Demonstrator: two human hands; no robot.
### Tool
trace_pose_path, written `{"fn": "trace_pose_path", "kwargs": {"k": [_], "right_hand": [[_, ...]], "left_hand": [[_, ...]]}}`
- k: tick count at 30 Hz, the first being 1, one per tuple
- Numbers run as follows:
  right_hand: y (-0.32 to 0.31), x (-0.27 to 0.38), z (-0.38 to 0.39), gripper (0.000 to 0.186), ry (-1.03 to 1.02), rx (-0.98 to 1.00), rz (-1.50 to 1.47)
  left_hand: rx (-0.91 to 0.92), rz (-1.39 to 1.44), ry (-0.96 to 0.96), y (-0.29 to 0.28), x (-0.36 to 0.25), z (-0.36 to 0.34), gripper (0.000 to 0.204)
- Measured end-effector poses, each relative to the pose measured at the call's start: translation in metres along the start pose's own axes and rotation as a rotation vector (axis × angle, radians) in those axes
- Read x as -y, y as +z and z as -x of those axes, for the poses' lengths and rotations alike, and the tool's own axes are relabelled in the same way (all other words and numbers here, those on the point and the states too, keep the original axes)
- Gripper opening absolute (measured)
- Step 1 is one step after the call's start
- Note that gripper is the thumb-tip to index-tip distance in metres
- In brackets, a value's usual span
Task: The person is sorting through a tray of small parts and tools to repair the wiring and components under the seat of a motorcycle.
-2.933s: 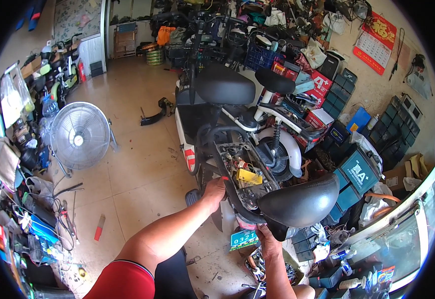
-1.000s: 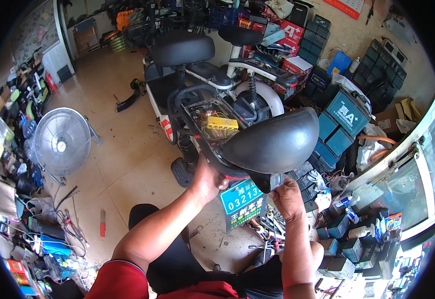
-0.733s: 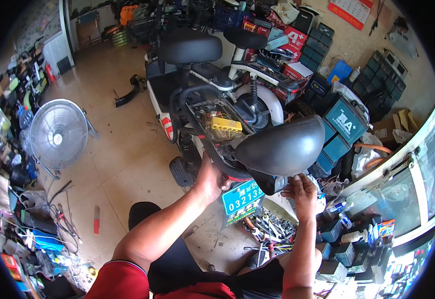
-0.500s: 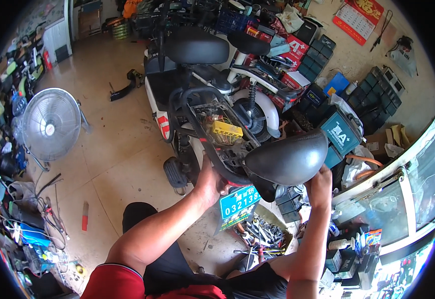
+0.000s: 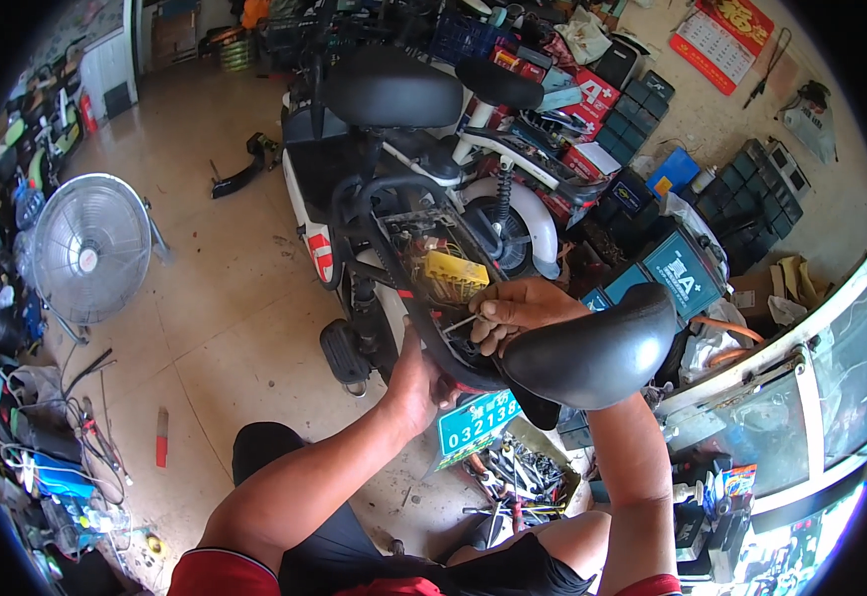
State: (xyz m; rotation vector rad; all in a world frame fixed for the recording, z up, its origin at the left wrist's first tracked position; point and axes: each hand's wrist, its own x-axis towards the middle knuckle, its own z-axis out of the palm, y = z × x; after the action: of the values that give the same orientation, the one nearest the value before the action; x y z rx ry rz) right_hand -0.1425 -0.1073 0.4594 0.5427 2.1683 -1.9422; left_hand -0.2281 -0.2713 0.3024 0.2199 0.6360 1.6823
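Note:
An electric scooter stands before me with its rear toward me. My left hand (image 5: pixel 415 382) grips the tail below the black grab rail (image 5: pixel 423 323), thumb up along the side and fingers curled beneath. My right hand (image 5: pixel 521 310) reaches over the open rear compartment and pinches a thin metal rod (image 5: pixel 461 324); its kind is not clear. A yellow block (image 5: pixel 455 270) with wiring lies in that compartment. The black rear seat pad (image 5: pixel 592 350) is tipped back toward me and hides part of my right wrist. Under the tail hangs a blue number plate (image 5: pixel 477 425).
A box of hand tools (image 5: pixel 528 472) sits on the floor below the plate. A round fan (image 5: pixel 93 248) stands at left, near tangled cables (image 5: pixel 100 427). Batteries (image 5: pixel 682 268) and a glass-panelled door (image 5: pixel 761 427) are at right. A black curved part (image 5: pixel 239 179) lies on the floor.
My right hand has moved from the seat pad's right side to the compartment, now with a thin metal rod in its fingers. The pad sits slightly farther right; my left hand stays at the tail.

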Motion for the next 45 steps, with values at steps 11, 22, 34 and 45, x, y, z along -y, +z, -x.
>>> {"fn": "trace_pose_path", "kwargs": {"k": [11,22,34,45], "right_hand": [[-0.003,0.001,-0.001,0.027,0.068,-0.111,-0.268],[0.002,0.002,0.019,0.033,0.058,-0.141,-0.014],[0.011,0.000,0.009,0.026,0.128,-0.084,0.264],[0.014,0.003,0.010,0.025,-0.120,-0.072,0.617]], "left_hand": [[-0.168,0.065,0.034,0.010,0.003,-0.006,0.099],[-0.104,-0.019,-0.011,0.006,-0.001,0.001,0.088],[-0.189,-0.029,0.016,0.003,0.001,-0.002,0.080],[-0.230,-0.014,0.028,0.007,0.000,0.001,0.072]]}}
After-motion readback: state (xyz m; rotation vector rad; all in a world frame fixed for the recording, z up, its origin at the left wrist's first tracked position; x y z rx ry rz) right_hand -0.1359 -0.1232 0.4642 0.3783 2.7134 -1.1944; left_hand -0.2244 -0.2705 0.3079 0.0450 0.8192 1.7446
